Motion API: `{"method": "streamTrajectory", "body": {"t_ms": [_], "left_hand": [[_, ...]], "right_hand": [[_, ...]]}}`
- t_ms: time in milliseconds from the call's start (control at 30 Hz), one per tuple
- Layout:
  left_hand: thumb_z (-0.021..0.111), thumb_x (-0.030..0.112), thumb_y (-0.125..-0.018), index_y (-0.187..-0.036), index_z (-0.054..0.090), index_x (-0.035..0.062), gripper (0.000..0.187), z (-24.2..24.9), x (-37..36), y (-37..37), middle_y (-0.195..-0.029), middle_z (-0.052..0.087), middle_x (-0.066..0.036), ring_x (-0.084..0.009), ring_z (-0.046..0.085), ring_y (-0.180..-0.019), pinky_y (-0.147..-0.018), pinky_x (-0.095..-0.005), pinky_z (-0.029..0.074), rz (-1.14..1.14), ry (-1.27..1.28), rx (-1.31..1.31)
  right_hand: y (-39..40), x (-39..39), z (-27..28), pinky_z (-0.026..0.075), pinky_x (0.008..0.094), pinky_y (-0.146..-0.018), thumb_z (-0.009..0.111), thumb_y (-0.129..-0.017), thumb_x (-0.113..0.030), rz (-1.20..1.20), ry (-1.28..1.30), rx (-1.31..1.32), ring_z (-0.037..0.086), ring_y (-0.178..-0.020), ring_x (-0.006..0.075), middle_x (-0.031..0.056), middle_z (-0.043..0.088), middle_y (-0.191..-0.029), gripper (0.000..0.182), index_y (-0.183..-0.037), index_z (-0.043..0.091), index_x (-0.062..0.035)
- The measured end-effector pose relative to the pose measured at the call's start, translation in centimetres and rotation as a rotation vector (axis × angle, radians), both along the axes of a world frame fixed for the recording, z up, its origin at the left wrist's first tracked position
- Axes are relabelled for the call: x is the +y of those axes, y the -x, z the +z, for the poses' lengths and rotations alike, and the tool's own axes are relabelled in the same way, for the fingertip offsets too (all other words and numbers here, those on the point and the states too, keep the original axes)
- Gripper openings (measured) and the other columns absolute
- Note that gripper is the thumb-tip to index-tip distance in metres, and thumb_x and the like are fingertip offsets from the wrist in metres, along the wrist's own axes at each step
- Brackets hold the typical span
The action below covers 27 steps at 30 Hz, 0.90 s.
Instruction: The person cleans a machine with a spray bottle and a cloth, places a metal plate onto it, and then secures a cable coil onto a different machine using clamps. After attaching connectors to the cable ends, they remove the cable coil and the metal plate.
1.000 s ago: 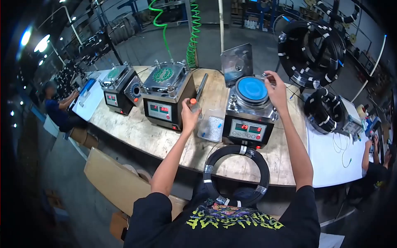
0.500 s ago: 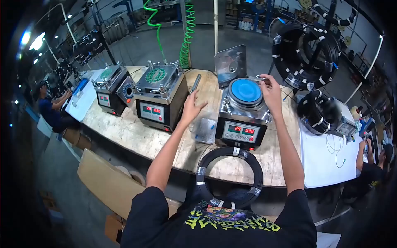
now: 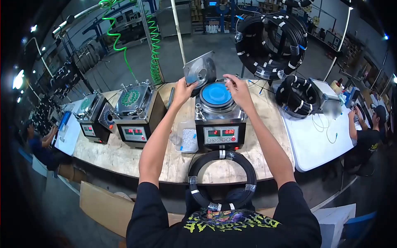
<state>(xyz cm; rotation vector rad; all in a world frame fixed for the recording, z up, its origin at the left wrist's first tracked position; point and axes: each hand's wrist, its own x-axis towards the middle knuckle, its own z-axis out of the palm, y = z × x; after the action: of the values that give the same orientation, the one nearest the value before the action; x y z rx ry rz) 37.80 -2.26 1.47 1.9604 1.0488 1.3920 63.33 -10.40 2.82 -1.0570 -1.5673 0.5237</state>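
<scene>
My left hand (image 3: 183, 91) is closed on the lower left corner of a square metal plate (image 3: 195, 69) with a round hub. The plate stands tilted up behind a benchtop machine (image 3: 201, 131). On top of this machine lies a blue disc (image 3: 216, 94) within a round dark rim. My right hand (image 3: 240, 94) is at the disc's right rear, its fingers pinched on a small shiny metal part mostly hidden by them. A metal clamp post (image 3: 199, 108) stands at the machine's left front. Red digits glow on its panel (image 3: 221, 134).
A black cable coil (image 3: 193, 177) leans at the bench's front edge. Left of the machine sits a clear tray (image 3: 187, 140). Two similar machines, one with a green dotted top (image 3: 131, 97), stand further left. More coils (image 3: 295, 99) lie right. Co-workers sit at both sides.
My left hand has left the dark bar on the bench and taken hold of the metal plate. My right hand stays at the machine's right rear. The view has turned right.
</scene>
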Motion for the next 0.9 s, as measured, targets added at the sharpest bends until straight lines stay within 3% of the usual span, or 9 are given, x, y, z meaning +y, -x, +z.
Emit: {"method": "streamTrajectory", "body": {"t_ms": [167, 267, 300, 400, 567, 667, 700, 800, 900], "left_hand": [[0.071, 0.007, -0.091, -0.127, 0.068, 0.0058, 0.036, 3.3, -3.2, -1.3, -0.099, 0.076, -0.019, -0.0415, 0.072, -0.09, -0.075, -0.0404, 0.057, 0.119, -0.15, 0.308], [0.07, 0.002, -0.086, -0.133, 0.067, 0.012, 0.048, 5.9, -5.6, -1.8, -0.117, 0.073, -0.019, -0.0311, 0.074, -0.098, -0.075, -0.034, 0.057, 0.129, -0.702, 0.564], [0.07, -0.005, -0.079, -0.148, 0.056, 0.0208, 0.074, 6.5, -5.6, -1.7, -0.135, 0.063, -0.02, -0.0361, 0.068, -0.112, -0.085, -0.0403, 0.057, 0.122, -0.765, 0.69], [0.072, -0.007, -0.076, -0.157, 0.043, 0.0244, 0.092, 8.3, -6.5, -2.2, -0.138, 0.059, -0.024, -0.0429, 0.061, -0.122, -0.096, -0.047, 0.053, 0.225, -0.832, 0.745], [0.094, 0.023, -0.071, -0.167, 0.015, 0.0246, 0.124, 6.6, -4.5, -2.0, -0.139, 0.054, -0.03, -0.0481, 0.058, -0.122, -0.107, -0.0485, 0.046, -0.097, -0.043, 0.584], [0.097, 0.026, -0.068, -0.166, 0.017, 0.0151, 0.127, 4.4, -2.0, -0.2, -0.131, 0.059, -0.027, -0.0407, 0.061, -0.121, -0.105, -0.0446, 0.048, -0.253, -0.096, 0.483], [0.091, 0.026, -0.079, -0.165, 0.017, 0.0055, 0.116, 4.4, -1.9, 0.1, -0.116, 0.064, -0.018, -0.0282, 0.063, -0.111, -0.099, -0.0381, 0.05, -0.339, -0.011, 0.393], [0.077, 0.019, -0.094, -0.167, 0.012, 0.0052, 0.099, 3.9, -1.8, 0.5, -0.098, 0.062, -0.008, -0.0121, 0.06, -0.091, -0.08, -0.0251, 0.05, -0.271, 0.299, 0.147], [0.069, 0.015, -0.1, -0.164, 0.019, -0.0002, 0.082, 3.0, -1.8, 0.5, -0.096, 0.063, -0.008, -0.0123, 0.064, -0.085, -0.075, -0.0278, 0.054, -0.268, 0.213, 0.147]], "right_hand": [[0.7, -0.3, 0.9, 0.052, 0.0285, -0.071, 0.052, -0.109, -0.035, 0.138, 0.097, 0.187, 0.07, -0.081, 0.0147, 0.0085, 0.072, -0.094, 0.044, -0.14, 0.058, -0.0039], [3.2, -3.5, 4.3, 0.051, 0.0272, -0.065, 0.063, -0.103, -0.042, 0.131, 0.212, 0.471, 0.069, -0.073, 0.0153, 0.0081, 0.07, -0.092, 0.045, -0.126, 0.055, -0.0036], [4.2, -4.4, 4.7, 0.05, 0.0271, -0.065, 0.065, -0.102, -0.042, 0.058, 0.211, 0.497, 0.069, -0.072, 0.0152, 0.0075, 0.069, -0.092, 0.046, -0.126, 0.054, -0.004], [3.7, -3.9, 3.6, 0.049, 0.0263, -0.064, 0.074, -0.095, -0.031, 0.045, 0.2, 0.572, 0.066, -0.073, 0.0139, 0.0062, 0.066, -0.096, 0.046, -0.124, 0.051, -0.0042], [-1.2, -1.6, 4.0, 0.046, 0.0251, -0.061, 0.075, -0.094, -0.021, 0.278, 0.305, 0.467, 0.061, -0.075, 0.009, 0.0026, 0.067, -0.095, 0.048, -0.132, 0.052, -0.0027], [-4.3, 0.0, 2.9, 0.043, 0.023, -0.061, 0.075, -0.095, -0.019, 0.33, 0.372, 0.251, 0.058, -0.074, 0.0058, 0.0018, 0.07, -0.097, 0.068, -0.152, 0.041, -0.0037], [-4.6, 0.0, 2.7, 0.043, 0.0226, -0.061, 0.075, -0.095, -0.019, 0.324, 0.383, 0.215, 0.058, -0.076, 0.0057, 0.0024, 0.071, -0.099, 0.074, -0.156, 0.037, -0.0042], [-5.4, -0.1, 1.5, 0.044, 0.0232, -0.065, 0.076, -0.095, -0.019, 0.328, 0.399, 0.154, 0.06, -0.082, 0.0071, 0.0065, 0.073, -0.108, 0.09, -0.165, 0.022, -0.0051], [-5.7, -0.4, 0.4, 0.048, 0.0255, -0.072, 0.077, -0.095, -0.019, 0.343, 0.426, 0.186, 0.064, -0.092, 0.0115, 0.0111, 0.073, -0.119, 0.096, -0.166, 0.015, -0.0056]]}}
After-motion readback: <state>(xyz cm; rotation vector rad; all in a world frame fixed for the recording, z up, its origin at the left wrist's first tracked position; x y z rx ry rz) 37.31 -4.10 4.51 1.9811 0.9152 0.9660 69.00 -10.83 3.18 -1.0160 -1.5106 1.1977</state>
